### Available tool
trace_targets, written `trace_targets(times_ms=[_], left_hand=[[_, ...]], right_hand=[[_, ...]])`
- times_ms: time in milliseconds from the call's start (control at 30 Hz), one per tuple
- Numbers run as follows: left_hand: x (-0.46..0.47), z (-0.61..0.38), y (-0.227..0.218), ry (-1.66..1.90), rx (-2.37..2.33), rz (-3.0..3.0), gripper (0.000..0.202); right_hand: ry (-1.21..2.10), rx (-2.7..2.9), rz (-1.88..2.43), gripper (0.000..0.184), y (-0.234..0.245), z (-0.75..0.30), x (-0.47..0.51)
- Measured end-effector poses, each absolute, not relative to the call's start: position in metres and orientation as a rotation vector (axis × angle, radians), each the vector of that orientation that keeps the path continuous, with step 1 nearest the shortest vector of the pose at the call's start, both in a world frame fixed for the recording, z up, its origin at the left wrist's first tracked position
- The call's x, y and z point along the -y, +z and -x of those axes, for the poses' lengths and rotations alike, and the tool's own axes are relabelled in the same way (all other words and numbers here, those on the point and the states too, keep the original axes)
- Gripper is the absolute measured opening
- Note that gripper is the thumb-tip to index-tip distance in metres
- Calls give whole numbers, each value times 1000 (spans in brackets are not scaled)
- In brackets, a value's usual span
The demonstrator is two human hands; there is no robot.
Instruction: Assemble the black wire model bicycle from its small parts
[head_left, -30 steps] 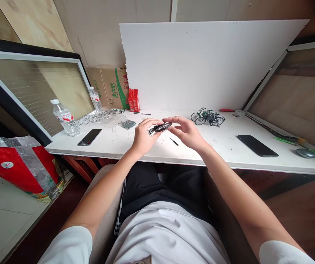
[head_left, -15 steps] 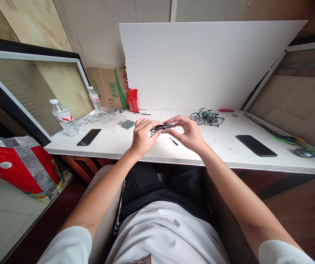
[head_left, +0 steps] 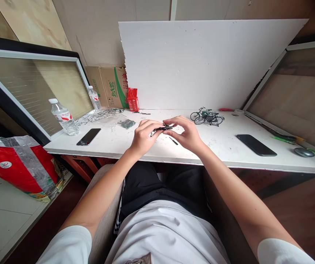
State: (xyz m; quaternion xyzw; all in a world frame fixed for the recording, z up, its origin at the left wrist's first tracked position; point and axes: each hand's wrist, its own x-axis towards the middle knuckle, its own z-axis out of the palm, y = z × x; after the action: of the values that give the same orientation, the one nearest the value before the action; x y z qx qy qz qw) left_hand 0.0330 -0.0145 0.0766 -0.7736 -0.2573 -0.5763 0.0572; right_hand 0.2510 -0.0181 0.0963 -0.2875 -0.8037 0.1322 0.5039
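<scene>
Above the white table (head_left: 212, 148), near its front middle, a small dark model bicycle (head_left: 162, 128) is held roughly level between my two hands. My left hand (head_left: 143, 137) pinches its left side between thumb and fingers. On the other side, the thumb and fingertips of my right hand (head_left: 187, 132) close on its right end. The fingers hide much of the model. A thin black stick-like piece (head_left: 173, 140) lies on the table just below my right hand. Two small model bicycles (head_left: 207, 117), one green and one black, stand to the right behind my right hand.
A phone (head_left: 88, 136) and water bottles (head_left: 64, 116) are on the left, near a small bag of parts (head_left: 127, 124) and loose black frames (head_left: 99, 115). A red box (head_left: 133, 99) stands behind. Another phone (head_left: 256, 145) and a mouse (head_left: 304, 152) lie right.
The model bicycle has tilted slightly between my hands. My right fingers have shifted a little left along it, while my left hand stays nearly in place.
</scene>
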Motion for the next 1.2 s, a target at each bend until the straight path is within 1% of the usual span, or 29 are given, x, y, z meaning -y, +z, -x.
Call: trace_targets(times_ms=[100, 200, 267, 367, 433, 533, 600, 700, 833, 933, 1067, 1200], left_hand=[[13, -31, 77, -1700, 741, 2337, 5], [12, -29, 78, -1650, 736, 2356, 3], [12, -28, 78, -1615, 754, 2377, 2], [13, -27, 80, -1583, 772, 2400, 8], [15, -27, 82, -1562, 777, 2414, 12], [18, -28, 85, -1513, 777, 2427, 14], [20, -29, 85, -1484, 790, 2424, 14], [19, -30, 83, -1475, 856, 2375, 14], [17, -30, 81, -1463, 881, 2342, 22], [16, -29, 80, -1500, 876, 2302, 26], [12, -27, 80, -1708, 952, 2150, 33], [10, -26, 78, -1837, 966, 2181, 31]], right_hand=[[279, 1979, 650, 46, 98, -251, 18], [339, 2001, 649, 50, 102, -255, 17], [470, 2011, 652, 52, 103, -258, 15], [731, 1979, 651, 58, 104, -263, 12], [823, 1916, 691, 59, 103, -265, 10], [844, 1849, 757, 52, 100, -263, 9], [845, 1846, 777, 50, 99, -261, 9], [862, 1841, 797, 52, 99, -260, 10], [925, 1837, 807, 55, 100, -261, 10], [948, 1791, 761, 52, 100, -260, 10], [991, 1729, 707, 49, 103, -255, 14], [1021, 1670, 687, 48, 106, -248, 19]])
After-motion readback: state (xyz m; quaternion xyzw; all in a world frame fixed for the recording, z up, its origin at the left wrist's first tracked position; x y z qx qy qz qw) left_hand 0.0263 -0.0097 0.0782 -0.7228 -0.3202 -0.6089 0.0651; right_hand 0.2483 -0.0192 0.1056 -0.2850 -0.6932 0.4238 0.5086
